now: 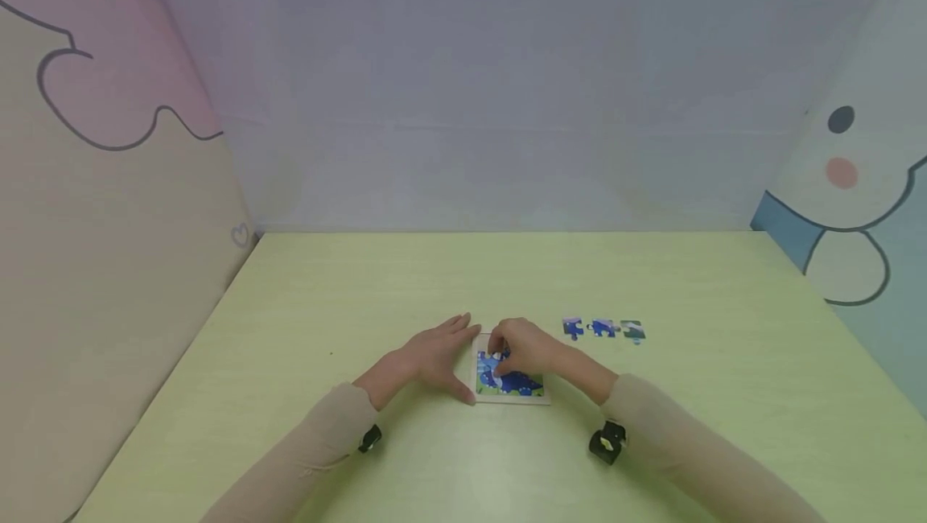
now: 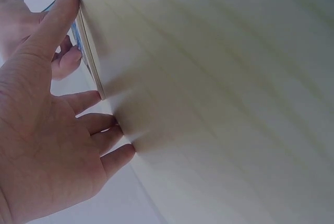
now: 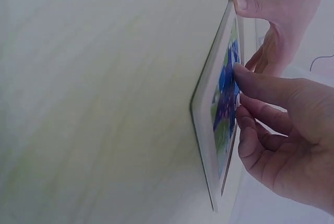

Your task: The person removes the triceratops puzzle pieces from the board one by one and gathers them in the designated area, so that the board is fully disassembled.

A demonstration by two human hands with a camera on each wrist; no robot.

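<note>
A small square jigsaw puzzle [image 1: 512, 385] with a blue dinosaur picture lies in a pale wooden frame [image 1: 517, 401] on the table. The left hand [image 1: 438, 352] is spread along the frame's left side, thumb at the near corner and index finger at the far corner. In the left wrist view the fingers of that hand [image 2: 57, 135] reach down to the tabletop. Bent over the picture, the right hand [image 1: 529, 346] pinches a puzzle piece [image 1: 496, 356] at the upper left between thumb and fingers. In the right wrist view its fingertips [image 3: 241, 72] are right at the picture surface.
To the right of the frame, three loose puzzle pieces lie in a row: a left one [image 1: 573, 327], a middle one [image 1: 603, 328] and a right one [image 1: 633, 330]. The pale green table [image 1: 376, 282] meets a light wall at the back and printed panels at both sides.
</note>
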